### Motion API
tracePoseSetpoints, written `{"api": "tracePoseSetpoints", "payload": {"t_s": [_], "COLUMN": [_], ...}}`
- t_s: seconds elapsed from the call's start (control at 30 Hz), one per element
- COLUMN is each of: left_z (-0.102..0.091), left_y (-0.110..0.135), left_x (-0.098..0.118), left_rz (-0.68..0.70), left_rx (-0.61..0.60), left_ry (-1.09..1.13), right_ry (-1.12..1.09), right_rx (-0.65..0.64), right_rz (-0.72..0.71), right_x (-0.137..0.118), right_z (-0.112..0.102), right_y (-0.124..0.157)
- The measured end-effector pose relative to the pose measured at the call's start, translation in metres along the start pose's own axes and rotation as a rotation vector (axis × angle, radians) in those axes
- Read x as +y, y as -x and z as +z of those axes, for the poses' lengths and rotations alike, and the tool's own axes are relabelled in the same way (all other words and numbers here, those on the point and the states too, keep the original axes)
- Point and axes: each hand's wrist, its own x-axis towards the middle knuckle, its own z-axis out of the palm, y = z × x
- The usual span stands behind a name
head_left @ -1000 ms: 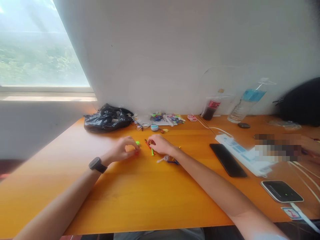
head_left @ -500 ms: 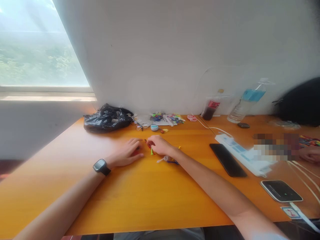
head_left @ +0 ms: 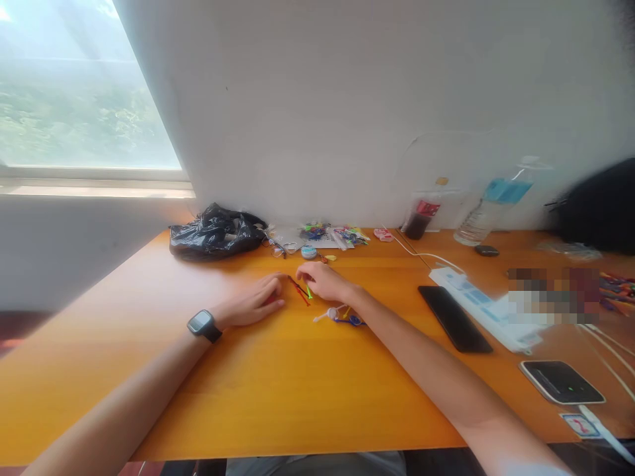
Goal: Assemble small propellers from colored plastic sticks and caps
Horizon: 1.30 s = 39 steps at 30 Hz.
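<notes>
My left hand (head_left: 255, 303), with a black watch on its wrist, rests on the table with its fingers stretched out. Its fingertips are by the upper ends of a thin red plastic stick (head_left: 301, 294) and a thin dark stick (head_left: 296, 284), which lie side by side. My right hand (head_left: 322, 281) is just right of these, its fingers closed around a thin bright green plastic stick (head_left: 309, 292). Only the stick's lower, wider end shows. Partly behind my right wrist lie a white round-headed piece (head_left: 332, 314), a yellow stick (head_left: 346, 312) and a blue piece (head_left: 354, 320).
Along the wall lie a black plastic bag (head_left: 215, 233), a round tin (head_left: 308, 252) and heaps of small coloured pieces (head_left: 352, 237). A cola bottle (head_left: 421, 221), a water bottle (head_left: 476, 221), a black phone (head_left: 454, 318) and a power strip (head_left: 479, 304) are on the right.
My right hand has shifted slightly up and right with the green stick, away from the left fingertips. The red and dark sticks now show on the table.
</notes>
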Motion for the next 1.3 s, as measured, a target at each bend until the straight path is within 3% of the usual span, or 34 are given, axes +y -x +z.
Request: {"api": "tracePoseSetpoints", "payload": {"t_s": [0.1, 0.2, 0.37, 0.5, 0.63, 0.77, 0.87, 0.97, 1.07, 1.3], "left_z": [0.002, 0.001, -0.002, -0.005, -0.005, -0.003, 0.001, 0.006, 0.011, 0.017], "left_y": [0.001, 0.001, 0.001, 0.001, 0.002, 0.0, -0.001, -0.002, -0.003, -0.007], "left_x": [-0.004, -0.003, 0.0, -0.001, -0.003, -0.003, 0.001, 0.009, 0.016, 0.02], "left_rz": [0.004, -0.001, 0.011, -0.002, -0.067, -0.103, -0.082, -0.011, 0.062, 0.1], "left_rx": [0.009, 0.0, -0.003, -0.018, 0.017, 0.348, 0.54, 0.537, 0.5, 0.585], "left_ry": [-0.024, -0.031, 0.008, 0.016, 0.016, 0.001, -0.017, -0.028, -0.025, 0.026], "right_ry": [0.005, -0.024, -0.119, -0.129, -0.178, -0.331, -0.545, -0.72, -0.841, -1.044], "right_rx": [-0.065, -0.098, -0.555, -0.659, -0.567, -0.326, -0.138, -0.006, 0.035, 0.025], "right_rz": [-0.067, -0.036, 0.145, 0.227, 0.127, 0.014, 0.038, 0.081, 0.143, 0.297], "right_x": [0.002, 0.0, -0.001, 0.003, 0.004, -0.002, -0.013, -0.029, -0.045, -0.045], "right_z": [-0.011, -0.032, -0.062, -0.059, -0.061, -0.063, -0.046, -0.021, -0.003, 0.003], "right_y": [0.001, 0.006, 0.02, 0.021, 0.017, 0.012, 0.005, -0.002, -0.005, -0.006]}}
